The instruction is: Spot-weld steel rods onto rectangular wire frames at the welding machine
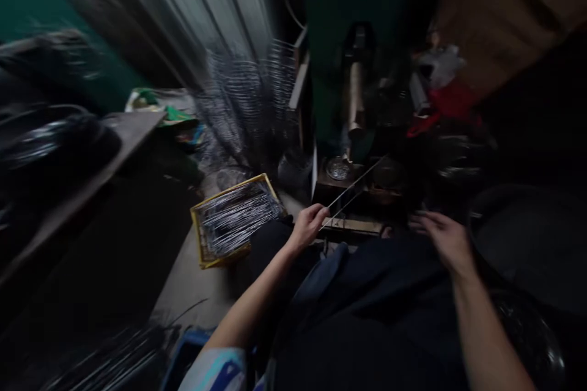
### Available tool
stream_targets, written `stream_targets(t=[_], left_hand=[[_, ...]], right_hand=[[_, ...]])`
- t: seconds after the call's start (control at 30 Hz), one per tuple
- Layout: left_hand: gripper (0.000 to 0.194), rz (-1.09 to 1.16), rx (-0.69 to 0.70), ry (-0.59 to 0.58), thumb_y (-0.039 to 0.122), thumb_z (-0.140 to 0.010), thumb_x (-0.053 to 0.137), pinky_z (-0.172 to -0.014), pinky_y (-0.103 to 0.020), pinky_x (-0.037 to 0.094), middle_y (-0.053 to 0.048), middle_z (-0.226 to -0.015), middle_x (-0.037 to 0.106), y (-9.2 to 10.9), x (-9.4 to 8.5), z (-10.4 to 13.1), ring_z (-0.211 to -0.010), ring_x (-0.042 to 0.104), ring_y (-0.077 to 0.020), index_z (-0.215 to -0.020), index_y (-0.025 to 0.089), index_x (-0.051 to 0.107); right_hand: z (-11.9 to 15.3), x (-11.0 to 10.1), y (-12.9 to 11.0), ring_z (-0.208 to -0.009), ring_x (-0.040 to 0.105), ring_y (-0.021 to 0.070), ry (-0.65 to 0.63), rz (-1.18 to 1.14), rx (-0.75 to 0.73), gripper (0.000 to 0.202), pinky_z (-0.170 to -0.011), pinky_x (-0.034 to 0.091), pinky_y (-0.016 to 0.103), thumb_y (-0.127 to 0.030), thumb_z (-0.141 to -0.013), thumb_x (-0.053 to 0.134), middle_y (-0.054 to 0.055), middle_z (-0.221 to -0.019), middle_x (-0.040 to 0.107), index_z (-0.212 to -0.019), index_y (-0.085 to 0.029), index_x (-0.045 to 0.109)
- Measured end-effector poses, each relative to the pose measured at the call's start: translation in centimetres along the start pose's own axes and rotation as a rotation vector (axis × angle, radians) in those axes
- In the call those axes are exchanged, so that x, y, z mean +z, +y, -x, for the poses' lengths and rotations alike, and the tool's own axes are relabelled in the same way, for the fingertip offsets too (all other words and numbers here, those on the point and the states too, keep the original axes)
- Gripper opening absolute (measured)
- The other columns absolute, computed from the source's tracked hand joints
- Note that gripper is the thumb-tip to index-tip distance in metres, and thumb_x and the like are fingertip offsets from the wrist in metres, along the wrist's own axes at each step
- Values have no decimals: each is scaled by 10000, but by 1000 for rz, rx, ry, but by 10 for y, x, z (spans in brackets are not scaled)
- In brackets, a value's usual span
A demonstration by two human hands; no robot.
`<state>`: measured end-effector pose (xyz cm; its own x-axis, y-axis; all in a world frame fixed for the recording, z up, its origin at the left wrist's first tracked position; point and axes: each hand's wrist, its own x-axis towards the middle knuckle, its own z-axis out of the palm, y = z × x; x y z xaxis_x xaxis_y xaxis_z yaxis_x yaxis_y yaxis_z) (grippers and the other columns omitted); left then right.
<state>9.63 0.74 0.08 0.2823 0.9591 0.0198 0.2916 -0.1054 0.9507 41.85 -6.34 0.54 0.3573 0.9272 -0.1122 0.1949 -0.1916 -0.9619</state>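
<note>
My left hand (309, 226) is closed on a thin metal wire (358, 181), which slants up and to the right toward the machine's lower part. A second thin line runs below it; whether that is the same wire bent back or another one, I cannot tell. Off to the right, my right hand (444, 237) is apart from the wire, over my dark-clothed lap. Its fingers reach leftward, a little blurred, and nothing shows clearly between them. In front stands a green machine (330, 30) with a rod-like copper-coloured arm (356, 98) above a round metal piece (339, 168).
A yellow crate (197, 238) full of metal wires sits left of my left hand. Behind it rise stacks of bent wire pieces (243, 98). At far left is a bench (132, 134) with dark coils. Red cloth (452, 104) lies right of the machine; dark wires (110, 360) lie lower left.
</note>
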Motion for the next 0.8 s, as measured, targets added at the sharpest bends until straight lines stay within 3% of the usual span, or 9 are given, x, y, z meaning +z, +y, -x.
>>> stream_targets(t=[0.1, 0.2, 0.3, 0.47, 0.8], left_hand=[[359, -48, 11, 33, 436, -907, 485, -584, -222, 346, 18, -619, 514, 0, 6, 6, -604, 454, -125, -785, 141, 650], [339, -90, 12, 56, 409, -913, 486, -574, -220, 335, 21, -606, 505, -1, 8, 11, -586, 447, -120, -768, 145, 641], [324, -118, 9, 74, 390, -922, 476, -582, -221, 338, 15, -621, 528, -1, 7, 12, -596, 467, -123, -775, 151, 638], [306, -144, 10, 105, 367, -928, 467, -571, -223, 326, 18, -601, 498, 0, 7, 10, -580, 456, -120, -758, 158, 611], [303, -178, 45, 145, 359, -941, 452, -551, -222, 318, 29, -582, 484, 3, 8, -3, -537, 461, -109, -752, 166, 590]], right_hand=[[-12, 51, -1, -573, 656, 176, -85, -151, 100, 416, -488, 513, 267, -559, -705, 719, 45, -702, 672, -800, -170, 609], [-29, 114, -9, -426, 557, 100, -130, -314, 107, 391, -380, 392, 185, -538, -684, 712, -12, -585, 604, -719, -180, 557], [-39, 148, -18, -349, 423, 46, -141, -403, 117, 349, -334, 276, 154, -493, -691, 692, -60, -513, 516, -700, -181, 537], [-45, 155, -32, -343, 308, 18, -153, -489, 123, 304, -333, 192, 147, -438, -705, 693, -88, -488, 429, -707, -176, 540], [-56, 159, -40, -371, 294, 18, -114, -526, 61, 277, -347, 198, 148, -405, -728, 707, -90, -489, 408, -729, -164, 571]])
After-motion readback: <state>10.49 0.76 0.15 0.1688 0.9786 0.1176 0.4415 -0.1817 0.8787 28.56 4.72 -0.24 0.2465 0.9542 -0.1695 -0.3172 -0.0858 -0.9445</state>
